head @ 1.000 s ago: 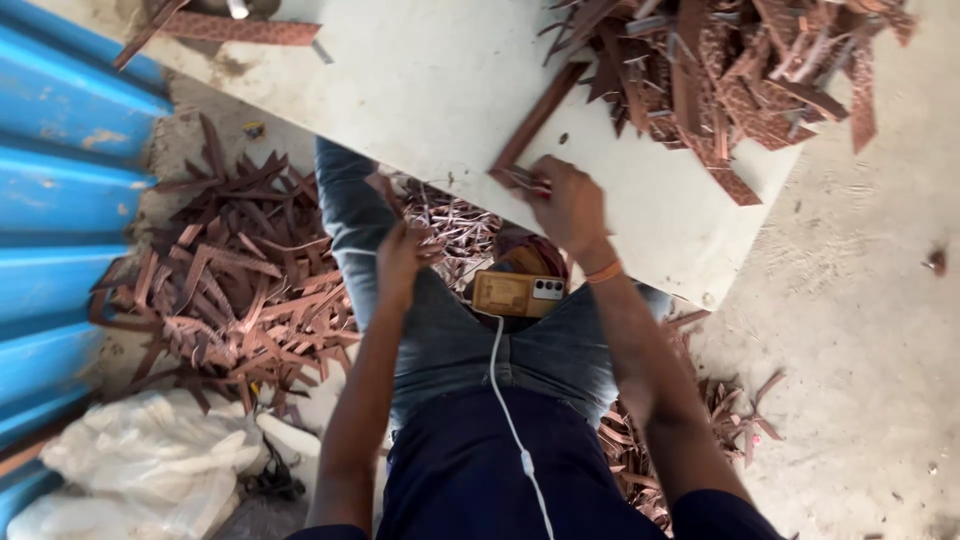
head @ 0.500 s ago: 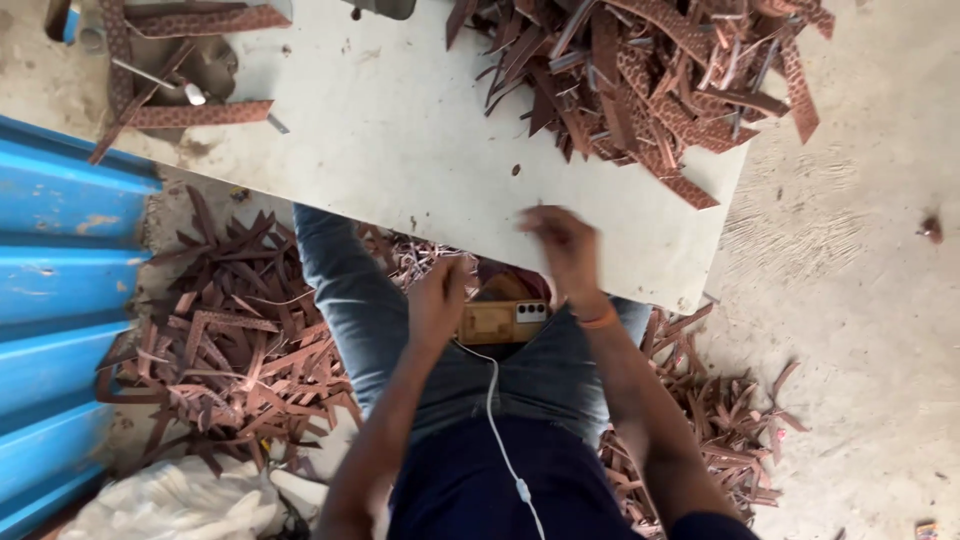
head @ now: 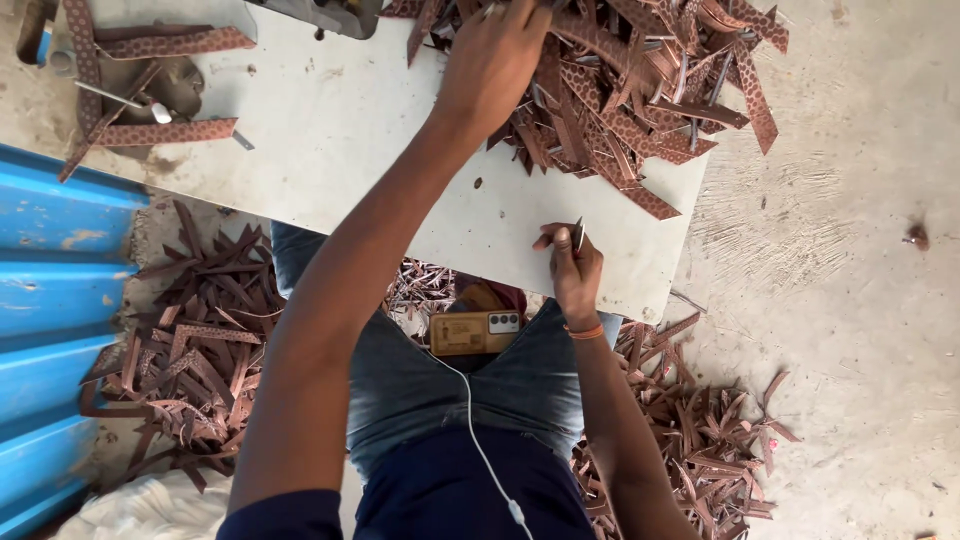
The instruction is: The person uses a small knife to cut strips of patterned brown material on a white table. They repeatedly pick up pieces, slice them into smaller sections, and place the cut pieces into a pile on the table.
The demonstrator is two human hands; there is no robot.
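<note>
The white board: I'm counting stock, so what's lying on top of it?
A pile of brown strips where the left hand reaches. Anything beneath that pile is hidden.

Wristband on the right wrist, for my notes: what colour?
Orange, in the head view: thin wristband below the right hand.

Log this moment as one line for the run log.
left hand: reaching into brown strip pile | right hand: holding small dark tool at white table edge | phone: on lap
</note>
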